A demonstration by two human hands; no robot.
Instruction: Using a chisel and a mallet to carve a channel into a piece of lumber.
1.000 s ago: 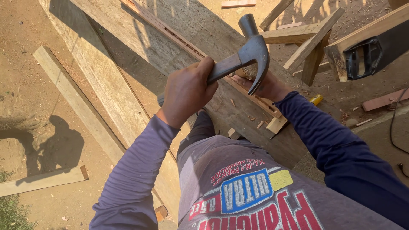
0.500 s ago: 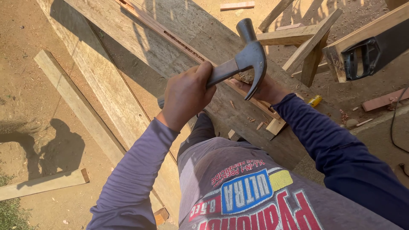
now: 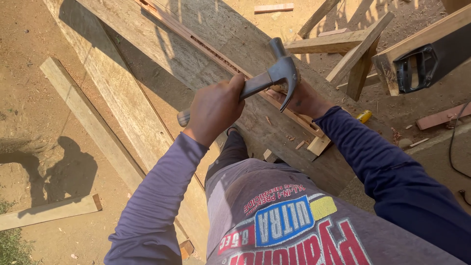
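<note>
My left hand (image 3: 214, 109) grips the handle of a steel claw hammer (image 3: 277, 73), whose head hangs just above my right hand (image 3: 300, 98). My right hand rests on a thin reddish wooden strip (image 3: 206, 49) that lies along a wide weathered plank (image 3: 216, 29). The fingers of my right hand are pressed to the strip under the hammer head; what they pinch is hidden. A small wood offcut (image 3: 319, 145) sits at the strip's near end.
A long pale board (image 3: 88, 118) and a short one (image 3: 49, 212) lie on the dirt at left. Crossed timbers (image 3: 358, 49) and a black-handled saw (image 3: 422, 64) lie at right, with a black cable (image 3: 454, 142) and a yellow scrap (image 3: 364, 116).
The hammer head has come down a little toward my right hand on the strip. Both hands keep their grip and place.
</note>
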